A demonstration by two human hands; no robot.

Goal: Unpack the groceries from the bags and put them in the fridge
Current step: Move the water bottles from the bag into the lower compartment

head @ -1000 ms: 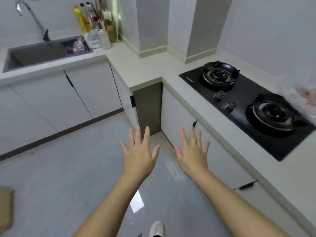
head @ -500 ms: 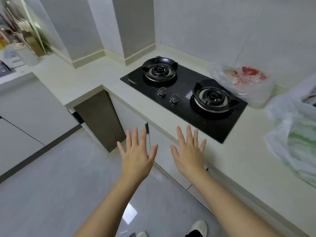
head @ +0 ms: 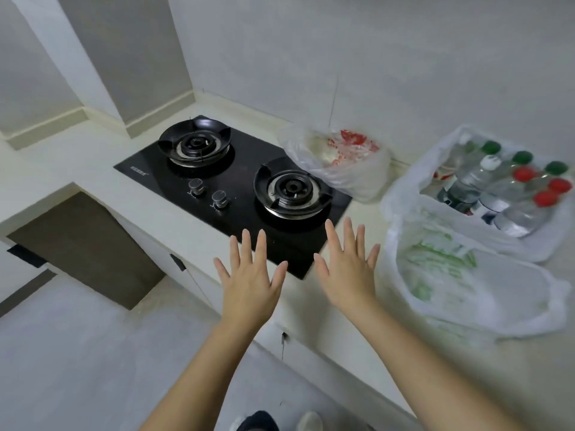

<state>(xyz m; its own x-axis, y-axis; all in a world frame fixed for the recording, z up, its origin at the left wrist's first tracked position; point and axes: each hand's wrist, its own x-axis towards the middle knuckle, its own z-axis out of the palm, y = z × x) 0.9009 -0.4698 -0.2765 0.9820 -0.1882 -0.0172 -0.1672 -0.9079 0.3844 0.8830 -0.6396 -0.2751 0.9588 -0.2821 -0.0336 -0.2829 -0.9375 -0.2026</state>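
Note:
Three thin plastic grocery bags lie on the pale counter [head: 186, 231] right of the stove. The far bag [head: 364, 178] holds something red and white. The bag at the right [head: 413, 188] is open and holds several water bottles [head: 516, 194] with green, red and white caps. The nearest bag [head: 485, 293] shows green produce through the plastic. My left hand [head: 249, 281] and my right hand [head: 348, 269] are held out flat, fingers spread, over the counter's front edge. They hold nothing. My right hand is just left of the nearest bag and does not touch it.
A black two-burner gas stove [head: 236, 178] with two knobs sits in the counter behind my hands. White cabinet doors [head: 199, 275] run below the counter, with a dark gap [head: 87, 244] at the left. Grey floor [head: 77, 362] lies at the lower left. No fridge is in view.
The view has swung right, from the sink and the corner to the stove and the bags. Both hands have stayed spread and empty, and now hang over the counter edge near the bags.

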